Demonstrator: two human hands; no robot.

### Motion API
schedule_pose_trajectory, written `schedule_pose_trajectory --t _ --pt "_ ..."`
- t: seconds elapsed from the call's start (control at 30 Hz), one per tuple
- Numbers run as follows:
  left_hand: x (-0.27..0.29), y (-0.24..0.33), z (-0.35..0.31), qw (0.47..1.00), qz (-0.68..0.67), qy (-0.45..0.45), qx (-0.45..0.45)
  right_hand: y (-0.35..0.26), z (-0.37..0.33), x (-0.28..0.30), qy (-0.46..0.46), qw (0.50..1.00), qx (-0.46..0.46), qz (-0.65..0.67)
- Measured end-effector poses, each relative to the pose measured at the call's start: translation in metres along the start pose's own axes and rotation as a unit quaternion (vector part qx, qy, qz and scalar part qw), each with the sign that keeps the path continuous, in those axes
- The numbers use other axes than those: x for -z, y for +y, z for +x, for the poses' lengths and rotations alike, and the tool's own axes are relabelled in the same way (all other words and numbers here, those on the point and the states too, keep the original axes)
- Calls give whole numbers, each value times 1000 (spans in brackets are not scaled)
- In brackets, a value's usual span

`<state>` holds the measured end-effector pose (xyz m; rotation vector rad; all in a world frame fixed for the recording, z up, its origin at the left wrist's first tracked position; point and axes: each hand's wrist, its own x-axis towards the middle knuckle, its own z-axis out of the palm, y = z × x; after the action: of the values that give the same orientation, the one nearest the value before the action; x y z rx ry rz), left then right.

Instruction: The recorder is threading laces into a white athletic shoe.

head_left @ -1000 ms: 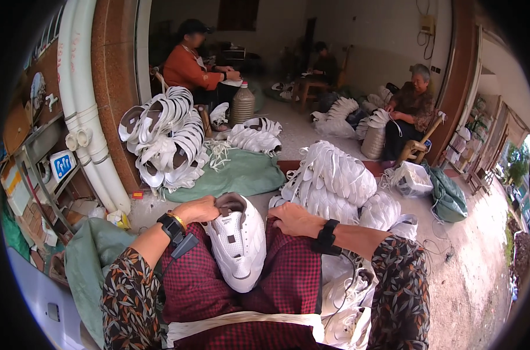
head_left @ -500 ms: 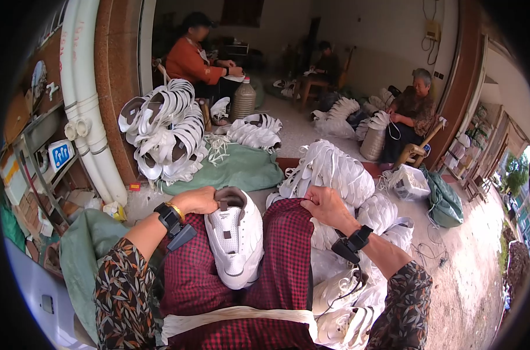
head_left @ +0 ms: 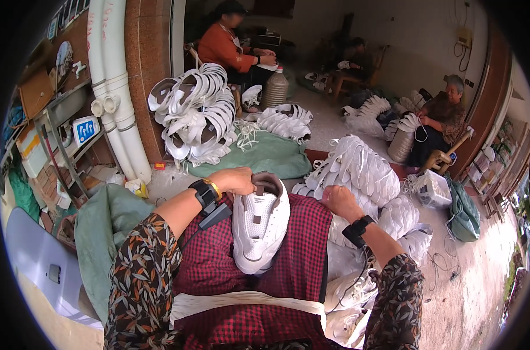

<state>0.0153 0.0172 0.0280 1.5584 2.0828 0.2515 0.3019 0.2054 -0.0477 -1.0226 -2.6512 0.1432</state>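
An unlaced white sneaker upper [head_left: 254, 242] rests on my lap over the red-and-black checked apron [head_left: 206, 265], its toe toward me and its brown-lined opening away. My left hand [head_left: 233, 181] is closed on the left side of that opening, by the tongue. To the right, my right hand [head_left: 342, 202] is held beside the apron's far right corner, in front of a heap of white sneaker uppers [head_left: 358, 172]. Its fingers are curled together; whatever they may pinch is too small to make out. Dark devices are strapped on both wrists.
Stacked uppers [head_left: 198, 114] stand far left behind a green sack [head_left: 259, 154]. Another green sack [head_left: 110, 224] lies at my left. Several people sit working in the room ahead. A clear bag of laces [head_left: 431, 189] and a green bag [head_left: 464, 213] are at right.
The view has shifted, moving the scene rightward in the picture. My right hand has moved off the apron's corner toward the heap. My left hand keeps its hold on the sneaker upper.
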Motion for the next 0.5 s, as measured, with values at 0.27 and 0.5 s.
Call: schedule_pose_trajectory --t 0.27,0.5 --pt "-2 5 -12 999 -43 2 25 -128 -26 53 -31 947 113 300" --pt "15 -10 -27 980 -24 97 -170 -131 -39 30 -68 954 100 273"
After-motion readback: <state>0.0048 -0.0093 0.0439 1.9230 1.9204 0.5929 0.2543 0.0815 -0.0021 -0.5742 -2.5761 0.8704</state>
